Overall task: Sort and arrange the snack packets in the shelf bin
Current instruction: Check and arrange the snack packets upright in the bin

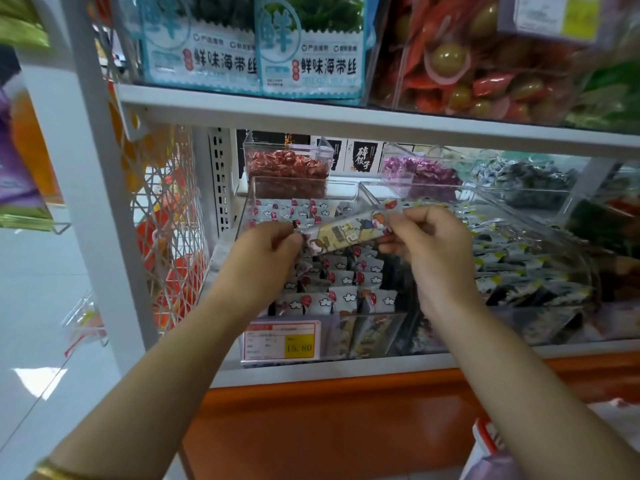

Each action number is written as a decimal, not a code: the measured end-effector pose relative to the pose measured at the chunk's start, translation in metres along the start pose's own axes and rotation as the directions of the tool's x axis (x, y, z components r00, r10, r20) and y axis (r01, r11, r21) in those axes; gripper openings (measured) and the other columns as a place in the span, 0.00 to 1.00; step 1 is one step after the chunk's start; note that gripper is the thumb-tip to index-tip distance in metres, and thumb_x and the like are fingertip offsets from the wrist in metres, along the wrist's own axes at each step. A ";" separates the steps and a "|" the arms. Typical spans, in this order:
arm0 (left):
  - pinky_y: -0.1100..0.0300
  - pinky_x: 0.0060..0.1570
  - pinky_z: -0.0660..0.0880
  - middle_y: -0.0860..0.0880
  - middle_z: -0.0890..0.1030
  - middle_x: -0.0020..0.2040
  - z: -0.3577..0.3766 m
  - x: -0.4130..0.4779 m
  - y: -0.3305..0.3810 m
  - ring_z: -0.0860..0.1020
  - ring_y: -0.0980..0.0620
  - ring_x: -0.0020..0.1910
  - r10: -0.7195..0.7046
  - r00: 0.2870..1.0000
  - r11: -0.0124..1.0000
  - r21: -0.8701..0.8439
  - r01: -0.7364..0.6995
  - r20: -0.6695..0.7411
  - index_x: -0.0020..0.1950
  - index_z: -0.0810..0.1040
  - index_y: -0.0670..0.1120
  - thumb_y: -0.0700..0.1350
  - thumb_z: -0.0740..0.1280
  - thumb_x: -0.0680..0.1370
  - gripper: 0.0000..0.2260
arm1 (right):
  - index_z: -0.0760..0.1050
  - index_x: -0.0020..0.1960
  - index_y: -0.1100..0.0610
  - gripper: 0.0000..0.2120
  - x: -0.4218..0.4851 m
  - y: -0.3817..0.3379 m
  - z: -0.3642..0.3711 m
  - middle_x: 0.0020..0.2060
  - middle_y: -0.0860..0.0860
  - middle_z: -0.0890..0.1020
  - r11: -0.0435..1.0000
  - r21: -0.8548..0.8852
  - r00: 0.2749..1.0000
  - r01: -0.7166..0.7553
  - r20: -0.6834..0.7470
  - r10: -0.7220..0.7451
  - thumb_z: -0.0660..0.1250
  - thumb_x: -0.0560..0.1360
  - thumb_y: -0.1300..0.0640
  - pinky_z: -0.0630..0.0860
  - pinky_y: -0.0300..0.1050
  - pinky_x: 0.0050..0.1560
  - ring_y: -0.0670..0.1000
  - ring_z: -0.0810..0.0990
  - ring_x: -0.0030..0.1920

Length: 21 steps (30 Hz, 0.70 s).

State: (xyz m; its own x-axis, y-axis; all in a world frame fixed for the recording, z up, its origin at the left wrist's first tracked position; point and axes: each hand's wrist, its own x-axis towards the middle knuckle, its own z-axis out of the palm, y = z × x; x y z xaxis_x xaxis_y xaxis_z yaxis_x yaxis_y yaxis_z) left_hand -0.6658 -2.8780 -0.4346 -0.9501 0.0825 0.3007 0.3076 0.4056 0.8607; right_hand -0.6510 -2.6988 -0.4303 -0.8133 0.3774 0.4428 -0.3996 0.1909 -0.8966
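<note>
Two bare forearms are filling the bottom of the view, the left one wearing a gold bangle (55, 472). Between the hands a long snack packet (346, 233) with a yellow cartoon print is hanging in the air just above the clear bin (304, 181) on the lower shelf. Its long axis is running left to right and tilting, the right end sitting higher than the left. The left hand (266, 251) is pinching the lower left end with curled fingers and thumb. The right hand (433, 244) is pinching the upper right end the same way, so both are gripping the packet and neither is noticeably nearer to it. Directly beneath, rows of cloud-print packets (346, 279) are standing on edge inside the bin. Since the held packet's print is differing from theirs, it is probably being sorted out of this group. Packets with a similar yellowish print seem to be sitting against the bin's front wall, though that part is looking blurred. A red and yellow price label (280, 341) is hanging on the bin's front. To the right, a neighbouring bin (540, 237) is holding dark packets.
</note>
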 end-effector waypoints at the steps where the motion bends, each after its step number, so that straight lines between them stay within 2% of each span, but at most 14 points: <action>1: 0.62 0.32 0.74 0.40 0.82 0.46 0.000 0.000 0.000 0.78 0.49 0.39 -0.017 1.000 0.999 -0.044 0.018 0.009 0.45 0.78 0.47 0.44 0.59 0.80 0.09 | 0.75 0.41 0.61 0.04 -0.002 0.000 -0.002 0.36 0.54 0.81 0.997 0.065 0.999 -0.048 0.005 0.047 0.66 0.75 0.64 0.80 0.42 0.37 0.47 0.81 0.32; 4: 0.65 0.37 0.79 0.42 0.82 0.44 0.002 0.002 -0.001 0.81 0.48 0.43 -0.096 0.995 0.967 -0.233 0.102 0.034 0.46 0.79 0.41 0.43 0.61 0.80 0.09 | 0.76 0.42 0.63 0.04 -0.005 0.003 -0.005 0.35 0.54 0.81 0.963 0.223 0.988 -0.152 0.033 0.149 0.65 0.75 0.66 0.79 0.39 0.35 0.48 0.82 0.33; 6: 0.63 0.36 0.79 0.44 0.81 0.41 0.003 0.003 -0.001 0.82 0.47 0.43 -0.153 0.988 0.917 -0.369 0.155 0.034 0.45 0.77 0.41 0.43 0.62 0.79 0.08 | 0.76 0.41 0.63 0.05 -0.007 0.005 -0.005 0.33 0.51 0.83 0.929 0.303 0.977 -0.211 0.072 0.199 0.65 0.75 0.66 0.79 0.38 0.35 0.48 0.82 0.33; 10: 0.65 0.29 0.76 0.48 0.79 0.30 0.003 0.004 -0.001 0.79 0.54 0.30 -0.249 0.968 0.759 -0.613 0.222 0.043 0.40 0.72 0.41 0.42 0.63 0.78 0.08 | 0.77 0.45 0.64 0.03 -0.006 0.006 -0.008 0.37 0.57 0.83 0.860 0.412 0.954 -0.300 0.148 0.262 0.64 0.74 0.68 0.80 0.39 0.37 0.52 0.84 0.36; 13: 0.65 0.26 0.74 0.50 0.78 0.27 0.003 0.004 -0.003 0.76 0.55 0.26 -0.245 0.968 0.783 -0.580 0.224 0.043 0.40 0.71 0.42 0.43 0.63 0.79 0.09 | 0.76 0.49 0.65 0.06 -0.004 0.007 -0.009 0.41 0.60 0.82 0.828 0.453 0.944 -0.331 0.163 0.288 0.63 0.73 0.71 0.80 0.40 0.38 0.54 0.84 0.37; 21: 0.66 0.29 0.76 0.44 0.80 0.32 0.003 0.003 0.003 0.80 0.54 0.29 -0.203 0.970 0.702 -0.670 0.239 0.133 0.41 0.70 0.41 0.34 0.62 0.78 0.06 | 0.76 0.46 0.63 0.07 -0.002 0.007 -0.011 0.31 0.53 0.83 0.821 0.486 0.949 -0.301 0.072 0.306 0.62 0.74 0.72 0.80 0.39 0.36 0.52 0.84 0.34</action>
State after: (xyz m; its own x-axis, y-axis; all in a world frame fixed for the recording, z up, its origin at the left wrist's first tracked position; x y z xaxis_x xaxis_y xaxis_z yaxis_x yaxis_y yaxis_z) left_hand -0.6681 -2.8740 -0.4326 -0.9909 0.1192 0.0622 0.0230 -0.3055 0.9519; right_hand -0.6475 -2.6881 -0.4379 -0.9247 0.3514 0.1461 -0.2885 -0.3969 -0.8713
